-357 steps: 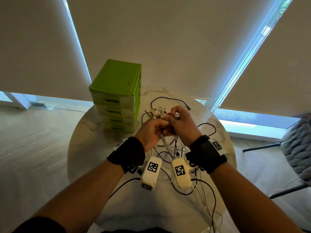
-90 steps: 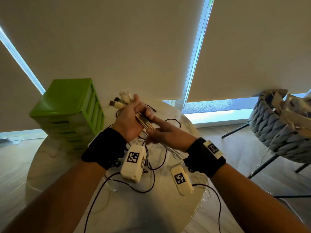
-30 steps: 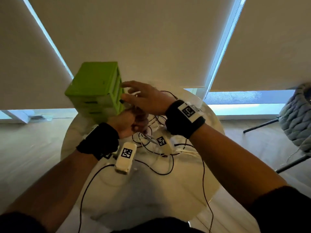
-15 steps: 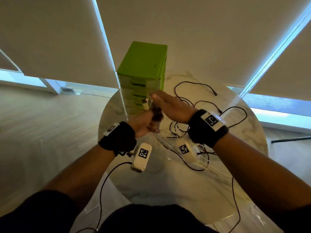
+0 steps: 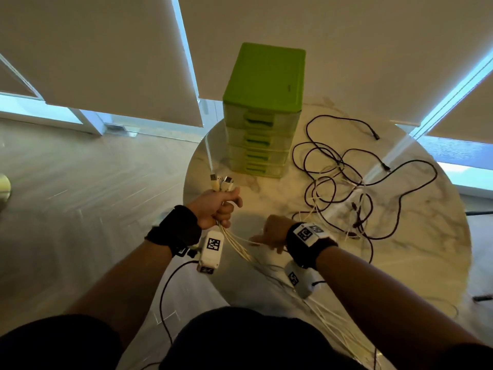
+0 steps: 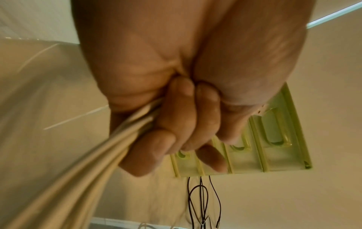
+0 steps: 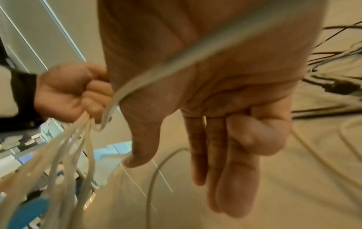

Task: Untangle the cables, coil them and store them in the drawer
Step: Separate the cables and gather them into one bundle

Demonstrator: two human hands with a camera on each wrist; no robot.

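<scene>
My left hand [image 5: 217, 206] grips a bundle of white cables [image 5: 237, 244] in a fist at the table's left edge, with the plug ends [image 5: 221, 182] sticking up above the thumb. The left wrist view shows the fingers [image 6: 176, 124] curled round those white cables [image 6: 78, 155]. My right hand [image 5: 269, 235] hovers just right of the bundle, fingers straight and relaxed. In the right wrist view one white cable [image 7: 176, 54] lies across its palm [image 7: 215, 93], not pinched. Black cables [image 5: 346, 180] lie tangled with thin white ones on the table. The green drawer unit [image 5: 262, 110] stands behind, drawers closed.
The round marble table [image 5: 266, 284] has its edge close on my left, with wooden floor [image 5: 93, 196] beyond. White cables trail off the near right edge [image 5: 333, 324]. Roller blinds hang behind the drawer unit.
My right hand has left the top of the left fist and dropped back toward me beside the white bundle. The left hand keeps its grip on the cables.
</scene>
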